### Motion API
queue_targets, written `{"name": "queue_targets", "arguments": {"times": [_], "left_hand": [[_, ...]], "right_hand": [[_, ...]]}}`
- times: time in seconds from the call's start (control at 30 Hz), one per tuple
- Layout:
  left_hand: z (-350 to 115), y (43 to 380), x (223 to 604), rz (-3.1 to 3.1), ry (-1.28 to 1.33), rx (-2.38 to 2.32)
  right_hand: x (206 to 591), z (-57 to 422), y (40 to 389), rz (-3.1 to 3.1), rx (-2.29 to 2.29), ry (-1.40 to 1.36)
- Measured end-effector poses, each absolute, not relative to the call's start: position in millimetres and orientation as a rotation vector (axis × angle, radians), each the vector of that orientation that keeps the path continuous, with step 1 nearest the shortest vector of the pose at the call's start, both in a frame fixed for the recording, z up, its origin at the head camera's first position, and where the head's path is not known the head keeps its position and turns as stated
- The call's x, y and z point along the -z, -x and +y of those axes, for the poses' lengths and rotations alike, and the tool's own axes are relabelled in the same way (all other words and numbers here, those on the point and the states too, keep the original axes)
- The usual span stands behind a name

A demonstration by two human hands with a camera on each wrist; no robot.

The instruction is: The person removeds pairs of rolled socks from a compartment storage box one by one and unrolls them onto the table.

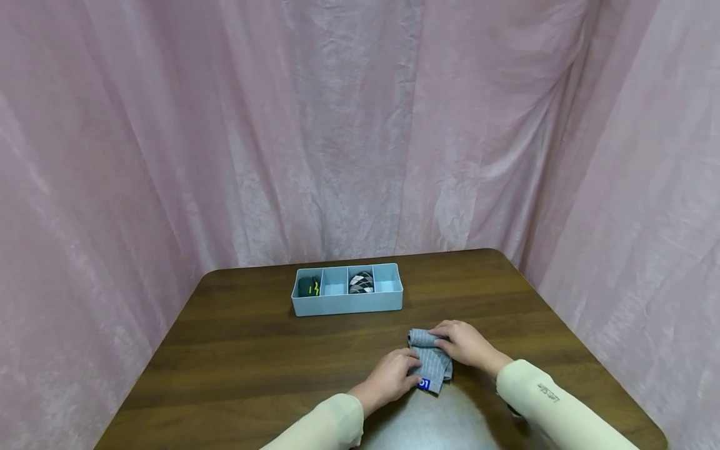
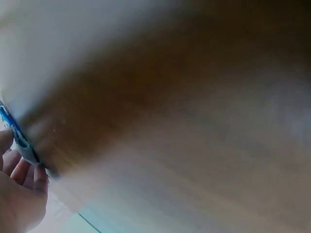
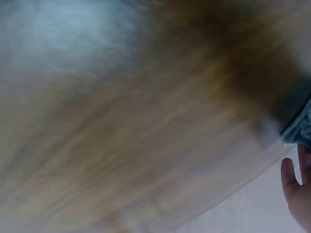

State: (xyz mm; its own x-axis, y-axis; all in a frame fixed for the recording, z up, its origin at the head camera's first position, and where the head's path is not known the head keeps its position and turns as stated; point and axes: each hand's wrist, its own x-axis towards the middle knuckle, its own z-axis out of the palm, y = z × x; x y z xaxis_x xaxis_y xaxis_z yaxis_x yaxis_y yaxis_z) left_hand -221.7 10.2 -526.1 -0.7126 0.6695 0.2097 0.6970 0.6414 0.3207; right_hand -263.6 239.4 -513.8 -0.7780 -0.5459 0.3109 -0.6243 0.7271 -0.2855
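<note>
Grey striped socks (image 1: 432, 359), partly rolled at the far end, lie on the table right of its middle. A blue label shows at their near end. My left hand (image 1: 390, 375) holds their left edge with bent fingers; in the left wrist view, the left hand's thumb and fingertips (image 2: 40, 170) pinch the fabric beside the blue label. From the right, my right hand (image 1: 464, 342) grips the rolled part, fingers over it and thumb on the near side. The right wrist view catches only part of the right hand (image 3: 299, 194) at the socks' edge.
A light blue box (image 1: 349, 304) with several compartments stands near the table's back edge. A dark green bundle with yellow marks (image 1: 307, 286) sits in its leftmost compartment, and an argyle-patterned bundle (image 1: 361, 282) in another. Pink curtains (image 1: 349, 125) hang behind the brown wooden table (image 1: 242, 356).
</note>
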Motion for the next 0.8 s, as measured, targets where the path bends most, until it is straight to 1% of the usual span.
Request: {"name": "queue_targets", "arguments": {"times": [0.3,0.47,0.6,0.8], "left_hand": [[8,224,527,-2.780,1.216,0.573],[7,223,524,-2.734,1.245,0.532],[7,224,523,-2.718,1.253,0.497],[7,225,522,-2.746,1.249,0.484]], "right_hand": [[508,230,274,-2.855,-0.874,-0.601],[512,225,278,-2.789,-0.873,-0.503],[515,224,279,-2.685,-0.714,-0.530],[514,230,276,-2.684,-0.620,-0.713]]}}
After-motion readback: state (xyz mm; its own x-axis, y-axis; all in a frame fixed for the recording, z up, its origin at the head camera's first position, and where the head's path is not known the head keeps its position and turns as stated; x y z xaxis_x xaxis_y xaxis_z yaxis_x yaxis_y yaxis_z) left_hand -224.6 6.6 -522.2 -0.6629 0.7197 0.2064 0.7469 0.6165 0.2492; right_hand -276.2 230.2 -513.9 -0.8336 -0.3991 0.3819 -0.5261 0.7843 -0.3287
